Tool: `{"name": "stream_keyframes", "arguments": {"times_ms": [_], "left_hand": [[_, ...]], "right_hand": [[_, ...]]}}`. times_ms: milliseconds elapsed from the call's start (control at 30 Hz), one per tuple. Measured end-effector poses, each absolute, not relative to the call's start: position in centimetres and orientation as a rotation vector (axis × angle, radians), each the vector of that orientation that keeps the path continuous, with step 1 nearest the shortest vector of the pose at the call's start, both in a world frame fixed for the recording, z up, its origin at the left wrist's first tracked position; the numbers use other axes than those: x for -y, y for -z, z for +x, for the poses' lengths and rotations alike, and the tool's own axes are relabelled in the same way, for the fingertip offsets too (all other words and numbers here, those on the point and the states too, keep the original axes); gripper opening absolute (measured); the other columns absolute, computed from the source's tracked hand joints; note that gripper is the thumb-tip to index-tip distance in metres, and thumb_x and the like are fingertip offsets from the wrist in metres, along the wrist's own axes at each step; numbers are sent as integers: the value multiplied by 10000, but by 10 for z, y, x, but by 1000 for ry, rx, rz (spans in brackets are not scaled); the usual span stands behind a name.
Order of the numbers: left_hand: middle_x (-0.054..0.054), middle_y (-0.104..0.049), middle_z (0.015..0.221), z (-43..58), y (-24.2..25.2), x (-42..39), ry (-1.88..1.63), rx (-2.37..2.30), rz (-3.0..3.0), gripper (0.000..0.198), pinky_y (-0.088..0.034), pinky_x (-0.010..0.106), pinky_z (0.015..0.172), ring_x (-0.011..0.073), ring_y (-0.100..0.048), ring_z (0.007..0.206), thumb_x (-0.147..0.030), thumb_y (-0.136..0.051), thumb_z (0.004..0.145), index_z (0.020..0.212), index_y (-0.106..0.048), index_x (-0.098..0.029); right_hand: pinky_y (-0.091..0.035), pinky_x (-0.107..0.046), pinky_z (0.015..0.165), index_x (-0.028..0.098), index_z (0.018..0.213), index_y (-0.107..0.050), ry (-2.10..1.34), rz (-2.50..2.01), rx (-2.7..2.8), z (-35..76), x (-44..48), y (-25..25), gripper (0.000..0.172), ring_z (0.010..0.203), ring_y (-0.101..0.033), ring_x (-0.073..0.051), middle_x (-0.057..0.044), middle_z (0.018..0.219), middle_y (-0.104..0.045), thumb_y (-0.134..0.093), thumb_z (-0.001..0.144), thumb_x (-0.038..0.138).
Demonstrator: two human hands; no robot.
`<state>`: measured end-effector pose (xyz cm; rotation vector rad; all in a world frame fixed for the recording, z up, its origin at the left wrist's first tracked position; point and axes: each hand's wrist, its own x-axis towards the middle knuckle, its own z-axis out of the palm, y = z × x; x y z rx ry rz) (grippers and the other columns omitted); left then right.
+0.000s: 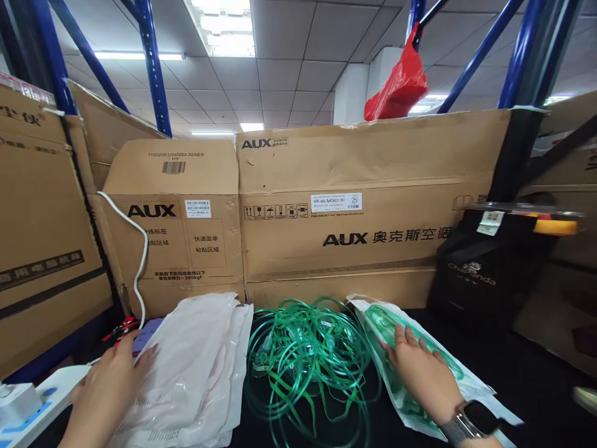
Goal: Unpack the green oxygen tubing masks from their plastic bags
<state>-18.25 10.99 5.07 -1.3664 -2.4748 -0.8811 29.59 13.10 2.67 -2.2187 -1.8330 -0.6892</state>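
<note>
A stack of white sealed pouches (193, 354) lies at left, with my left hand (109, 386) at its left edge. That hand's thumb and fingers are apart, and I see nothing held in it. In the middle sits a tangled heap of clear green tubing (312, 354), with green straps and clear plastic parts among the coils. My right hand (420, 367) rests palm down, fingers spread, on a clear-fronted pouch (450, 358) with coiled green tubing inside. A watch (478, 417) is on my right wrist.
Cardboard boxes (345, 249) wall off the back of the black surface. A white power strip (51, 398) is at lower left, near a white cable (142, 261). At right stands a black bag (480, 274). A red plastic bag (398, 84) hangs above from the blue rack (156, 74).
</note>
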Motion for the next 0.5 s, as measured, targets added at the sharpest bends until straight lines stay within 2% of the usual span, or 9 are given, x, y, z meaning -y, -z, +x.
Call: {"name": "stream_keyframes", "arguments": {"times_ms": [33, 67, 167, 200, 267, 300, 367, 500], "left_hand": [[137, -632, 1069, -172, -54, -110, 819, 2373, -1437, 447, -435, 475, 791, 338, -582, 962, -432, -377, 799, 1134, -529, -178], [165, -583, 1131, -161, -57, -109, 867, 2228, -1527, 482, -404, 458, 860, 327, -533, 1044, -433, -316, 823, 1173, -486, -147], [128, -571, 1147, -128, -56, -109, 1085, 1944, -1809, 481, -351, 378, 961, 256, -504, 1095, -459, -295, 817, 1121, -507, -152], [128, -559, 1175, -119, -53, -110, 1021, 2003, -1838, 499, -341, 416, 966, 267, -487, 1123, -464, -283, 821, 1156, -496, -161], [166, -474, 1288, -104, -42, -111, 778, 2303, -1686, 547, -273, 614, 922, 370, -385, 1208, -471, -261, 827, 1272, -418, -195], [176, -426, 1336, -98, -36, -111, 640, 2410, -1710, 560, -241, 668, 895, 415, -313, 1242, -480, -282, 819, 1299, -395, -216], [187, -341, 1394, -88, -25, -110, 434, 2530, -1832, 566, -214, 700, 872, 458, -204, 1268, -488, -295, 817, 1326, -355, -249], [197, -284, 1418, -70, -18, -106, 382, 2512, -1948, 559, -210, 688, 887, 447, -134, 1282, -498, -282, 833, 1343, -297, -270]], "right_hand": [[-474, -478, 720, 3, 1155, -523, 638, -2245, 1852, 297, -131, -26, 420, 994, -559, -382, -276, 1199, -496, -380, 856, 262], [-482, -475, 698, 6, 1160, -521, 596, -2259, 1868, 298, -131, -26, 414, 992, -560, -384, -273, 1204, -493, -386, 850, 246], [-498, -463, 665, 16, 1171, -518, 578, -2270, 1874, 297, -130, -28, 408, 969, -576, -376, -258, 1189, -515, -400, 823, 192], [-501, -455, 666, 25, 1168, -526, 603, -2272, 1877, 296, -129, -29, 404, 932, -598, -362, -251, 1165, -538, -398, 812, 167], [-502, -429, 685, 46, 1159, -543, 676, -2270, 1886, 294, -129, -32, 410, 839, -637, -325, -233, 1111, -582, -395, 784, 118], [-500, -417, 702, 51, 1155, -550, 704, -2265, 1892, 293, -128, -33, 417, 798, -649, -310, -225, 1088, -599, -397, 770, 100], [-495, -403, 733, 57, 1151, -557, 735, -2233, 1897, 292, -128, -36, 425, 761, -657, -293, -205, 1064, -618, -391, 760, 83], [-478, -398, 797, 70, 1173, -535, 784, -2063, 1856, 289, -126, -42, 431, 807, -652, -275, -164, 1034, -643, -329, 795, 90]]}}
